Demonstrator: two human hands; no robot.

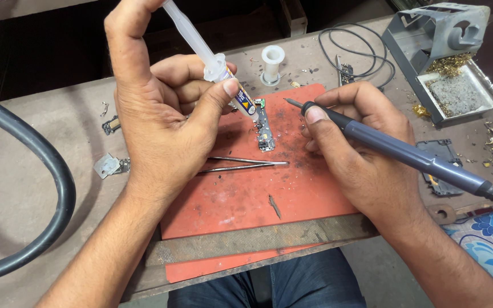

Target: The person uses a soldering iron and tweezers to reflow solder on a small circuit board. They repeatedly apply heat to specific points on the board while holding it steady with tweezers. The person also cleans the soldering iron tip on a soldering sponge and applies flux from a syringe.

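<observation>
L hand (161, 114) wrapped tight round the syringe (212, 57), thumb pressed on the barrel just under the flange. Nozzle tip is down on the top end of the small board (264, 128), which lies near the mat's (246, 199) far edge, about mid-width.

R hand (360, 148) pinches the iron (383, 142) pen-style, thumb and fingers closed on the front of the grip. Tip hangs just right of the board, not touching it afaict.

To do this well, imo: board isn't clamped (nothing holds it that I can see), so light pressure on the nozzle or it'll skate. Small dab only, keep it on the pads. Keep the iron tip off the plastic nozzle, they're close. Heel of R hand on the mat for steadiness looks right.

Around:
- tweezers (246, 164) on the mat, just below the board, tips pointing right, handle end under L hand. Close to the board, could get nudged.
- white spool (273, 63) upright beyond the mat's far edge.
- iron stand (440, 57) at the bench's far-right corner w/ brass wool and a sponge tray.
- black cable (355, 51) looped left of the stand.
- dark frame part (440, 165) off the mat's right edge, partly under the iron.
- metal scraps (109, 164) off the mat's left edge.
- thick hose (41, 188) arcs across the bench's left side, well apart from the work.
</observation>
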